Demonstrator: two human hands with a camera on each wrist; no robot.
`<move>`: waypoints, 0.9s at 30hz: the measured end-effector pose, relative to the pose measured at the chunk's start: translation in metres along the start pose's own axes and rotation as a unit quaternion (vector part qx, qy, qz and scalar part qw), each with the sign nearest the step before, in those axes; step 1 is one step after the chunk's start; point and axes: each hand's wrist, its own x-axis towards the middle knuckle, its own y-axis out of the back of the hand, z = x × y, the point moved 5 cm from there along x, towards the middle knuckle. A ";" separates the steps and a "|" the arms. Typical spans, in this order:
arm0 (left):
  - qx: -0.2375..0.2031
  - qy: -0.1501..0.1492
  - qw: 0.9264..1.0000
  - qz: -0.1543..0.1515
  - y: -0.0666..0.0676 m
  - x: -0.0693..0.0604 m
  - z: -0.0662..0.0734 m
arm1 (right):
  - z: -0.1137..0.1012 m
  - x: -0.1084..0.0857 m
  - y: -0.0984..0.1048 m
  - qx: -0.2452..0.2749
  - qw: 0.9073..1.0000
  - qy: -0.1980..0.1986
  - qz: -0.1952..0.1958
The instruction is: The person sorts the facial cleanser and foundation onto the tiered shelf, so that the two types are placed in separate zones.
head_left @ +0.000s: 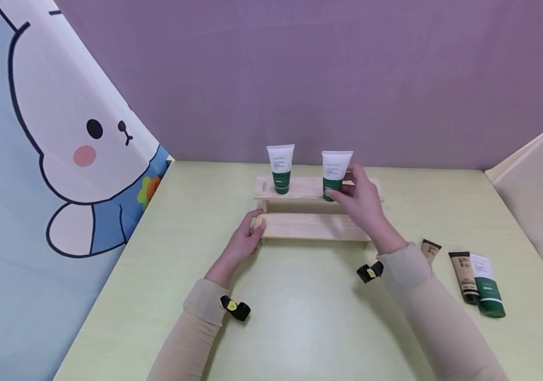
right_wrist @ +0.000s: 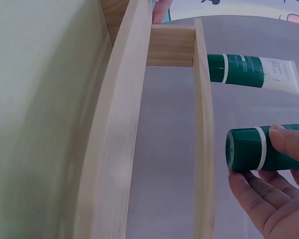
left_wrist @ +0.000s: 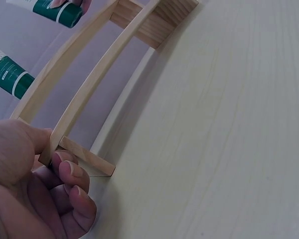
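Left fingers [left_wrist: 74, 173]: are gripping the rack [head_left: 309, 226], likely steadying it
Right fingers [right_wrist: 251, 198]: are pinching a tube [head_left: 334, 161], likely holding it upright

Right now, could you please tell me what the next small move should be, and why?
I would probably lower the held tube onto the upper shelf: the right wrist view shows a gap between its cap and that shelf, the right hand pinches it, the other tube already stands there, and the left hand grips the lower shelf.
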 end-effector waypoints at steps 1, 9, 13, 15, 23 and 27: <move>0.000 0.000 1.000 0.000 0.000 0.000 0.000 | 0.000 0.003 -0.002 -0.003 1.000 0.000 0.001; -0.002 0.000 1.000 0.000 -0.001 0.001 -0.001 | 0.006 0.020 -0.014 0.009 1.000 -0.018 -0.005; -0.002 -0.001 1.000 -0.001 -0.001 0.000 0.000 | 0.008 0.023 -0.018 0.012 1.000 -0.019 -0.010; -0.001 -0.002 1.000 0.001 -0.001 0.000 0.000 | 0.008 0.023 -0.019 0.009 1.000 -0.016 -0.008; 0.003 0.005 1.000 0.004 -0.001 0.000 -0.001 | 0.009 0.024 -0.021 -0.020 1.000 -0.011 -0.008; 0.002 0.007 1.000 0.003 0.000 0.000 -0.001 | 0.010 0.017 -0.015 -0.026 1.000 -0.004 0.013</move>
